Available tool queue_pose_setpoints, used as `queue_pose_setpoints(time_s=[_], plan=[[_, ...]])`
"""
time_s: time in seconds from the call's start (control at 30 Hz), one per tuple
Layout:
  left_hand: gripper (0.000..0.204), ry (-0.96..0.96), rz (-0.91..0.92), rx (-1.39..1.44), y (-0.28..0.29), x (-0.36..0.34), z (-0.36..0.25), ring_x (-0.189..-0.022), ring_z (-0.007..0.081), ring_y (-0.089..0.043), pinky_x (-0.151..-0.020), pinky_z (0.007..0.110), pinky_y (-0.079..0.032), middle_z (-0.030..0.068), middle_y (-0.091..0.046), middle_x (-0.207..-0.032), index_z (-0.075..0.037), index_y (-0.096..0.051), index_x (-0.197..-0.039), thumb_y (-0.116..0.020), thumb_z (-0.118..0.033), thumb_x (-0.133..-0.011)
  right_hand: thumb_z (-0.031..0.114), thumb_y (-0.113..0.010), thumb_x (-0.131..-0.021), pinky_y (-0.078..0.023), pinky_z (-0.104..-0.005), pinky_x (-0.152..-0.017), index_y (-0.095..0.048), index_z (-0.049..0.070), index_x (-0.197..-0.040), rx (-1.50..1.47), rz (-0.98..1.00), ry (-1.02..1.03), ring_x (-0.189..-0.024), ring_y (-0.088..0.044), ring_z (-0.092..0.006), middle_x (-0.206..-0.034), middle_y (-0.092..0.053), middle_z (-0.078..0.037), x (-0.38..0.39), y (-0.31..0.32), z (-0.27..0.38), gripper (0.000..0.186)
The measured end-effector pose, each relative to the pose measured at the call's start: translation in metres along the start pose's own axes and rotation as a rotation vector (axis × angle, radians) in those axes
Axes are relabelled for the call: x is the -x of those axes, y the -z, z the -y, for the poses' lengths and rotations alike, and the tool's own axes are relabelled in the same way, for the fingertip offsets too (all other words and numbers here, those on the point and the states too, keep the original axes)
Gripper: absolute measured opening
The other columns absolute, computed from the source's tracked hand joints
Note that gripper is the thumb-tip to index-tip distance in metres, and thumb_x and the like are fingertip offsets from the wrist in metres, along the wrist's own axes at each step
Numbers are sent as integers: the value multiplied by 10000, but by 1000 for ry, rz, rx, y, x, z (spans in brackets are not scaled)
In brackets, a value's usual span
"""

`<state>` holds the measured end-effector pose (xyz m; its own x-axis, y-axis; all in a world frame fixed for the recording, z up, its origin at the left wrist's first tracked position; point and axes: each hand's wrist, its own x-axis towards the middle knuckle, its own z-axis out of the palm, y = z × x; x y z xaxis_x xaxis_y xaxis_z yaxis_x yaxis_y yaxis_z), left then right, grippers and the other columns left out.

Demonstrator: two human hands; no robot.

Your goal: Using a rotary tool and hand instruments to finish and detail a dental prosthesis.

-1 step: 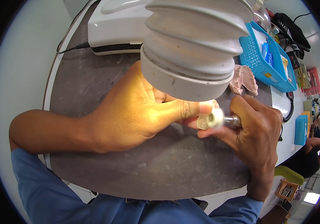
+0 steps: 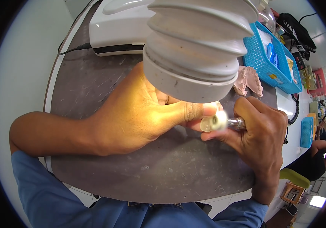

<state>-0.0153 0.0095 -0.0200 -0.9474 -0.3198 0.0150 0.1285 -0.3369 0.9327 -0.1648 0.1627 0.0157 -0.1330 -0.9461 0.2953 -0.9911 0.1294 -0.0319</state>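
My left hand [image 2: 140, 112] is closed on a small pale, translucent dental piece [image 2: 205, 125], pinched at the fingertips with the thumb on top. My right hand [image 2: 263, 131] is wrapped round a rotary handpiece [image 2: 237, 122], whose shiny metal nose points left. Its round whitish tip [image 2: 220, 119] is blurred and sits against or just in front of the pale piece; I cannot tell whether they touch. The right thumb reaches under the tip, close to the left fingers. Bright light falls on the left hand and the piece.
A thick white corrugated hose [image 2: 197, 45] hangs just above my hands. Pink dental casts [image 2: 248, 80] lie beyond my right hand, near blue baskets [image 2: 261, 60] of supplies. A white machine [image 2: 121, 28] stands at the back left of the grey worktop [image 2: 151, 171]. Another person [image 2: 311, 161] sits far right.
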Motion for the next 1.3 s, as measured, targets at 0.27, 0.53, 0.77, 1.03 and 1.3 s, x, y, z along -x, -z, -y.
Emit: queue_pose_setpoints(time_s=[0.27,0.53,0.77,1.03,1.3], plan=[[242,-61,91,-56,9,0,3,-836,113,-616,-789,283,-512,81,-655,-944,56,-580,-1137,-628,-100,-957,642,-776,-578,-368,-338,-441,-521,65,-658,0,-5,-17,-447,-467,-191,-549,-470,-40,1,-1,0,636],[362,71,86,-36,4,4,-5,-879,114,-588,-817,274,-491,80,-644,-1053,59,-563,-1257,-617,-157,-971,622,-786,-583,-370,-350,-447,-526,52,-681,3,-11,-4,-453,-492,-206,-559,-490,-49,0,-2,0,634],[382,38,32,-52,4,2,-1,-847,90,-572,-720,238,-458,52,-645,-1026,30,-566,-1265,-642,-176,-953,584,-803,-596,-385,-354,-457,-535,49,-695,-12,-58,-70,-468,-508,-221,-575,-518,-67,1,1,0,607],[365,-43,82,-73,5,0,2,-823,83,-548,-700,229,-437,43,-637,-972,30,-565,-1244,-644,-176,-952,547,-813,-608,-389,-359,-466,-541,48,-705,-13,11,-8,-473,-503,-237,-583,-521,-68,0,-1,0,576],[375,13,78,23,4,2,2,-839,92,-563,-760,256,-491,44,-628,-999,34,-564,-1248,-657,-167,-946,556,-800,-628,-389,-367,-468,-543,47,-706,-36,3,-12,-476,-513,-245,-582,-526,-74,1,-1,0,576]])
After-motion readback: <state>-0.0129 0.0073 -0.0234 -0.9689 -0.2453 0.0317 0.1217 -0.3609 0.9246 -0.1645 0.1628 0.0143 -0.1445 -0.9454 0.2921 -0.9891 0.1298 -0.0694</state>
